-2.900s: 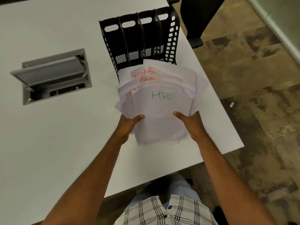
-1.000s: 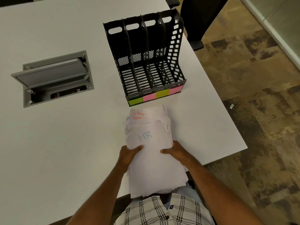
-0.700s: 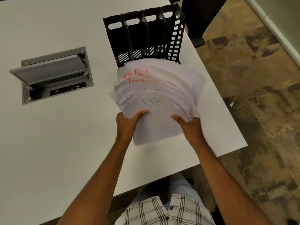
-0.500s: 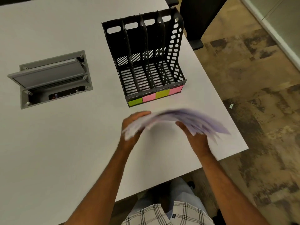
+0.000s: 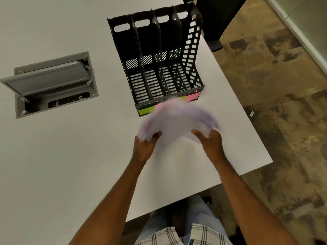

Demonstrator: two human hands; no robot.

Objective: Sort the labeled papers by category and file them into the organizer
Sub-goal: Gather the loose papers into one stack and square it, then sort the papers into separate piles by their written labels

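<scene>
A stack of white labeled papers is blurred with motion just above the white table, in front of the organizer. My left hand grips its left near edge and my right hand grips its right near edge. No writing on the papers can be read. The black slotted file organizer stands upright behind the papers, its compartments holding nothing. Green, yellow and pink sticky labels line its front lip, partly hidden by the papers.
A grey recessed cable box with its lid raised sits in the table at the left. The table's right edge runs close to my right hand, with patterned floor beyond. A dark chair stands behind the organizer.
Both hands have kept hold of the stack, shaking it up and down in front of the organizer; half a second ago it lay flatter and lower, now it is lifted toward the organizer's lip.
</scene>
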